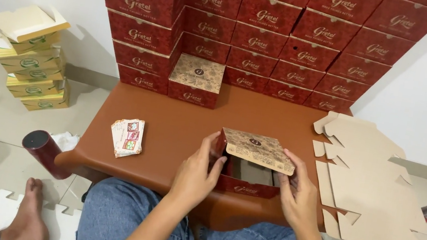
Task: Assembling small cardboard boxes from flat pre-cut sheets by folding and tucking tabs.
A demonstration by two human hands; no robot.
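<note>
A small red cardboard box [244, 188] with a tan patterned lid [257, 149] rests at the near edge of a low brown table [178, 125]. My left hand [200, 171] grips its left side, thumb against the lid's edge. On the right side, my right hand [295, 193] holds the box with fingers under the half-raised lid. The box's inside looks dark.
A wall of stacked red boxes [263, 30] fills the table's back, with one lidded box [196, 80] in front. A pile of cards [127, 137] lies at left. Flat cardboard blanks [370, 187] lie right, yellow boxes [33, 58] stand left, and a dark red cylinder [43, 150] lies nearby.
</note>
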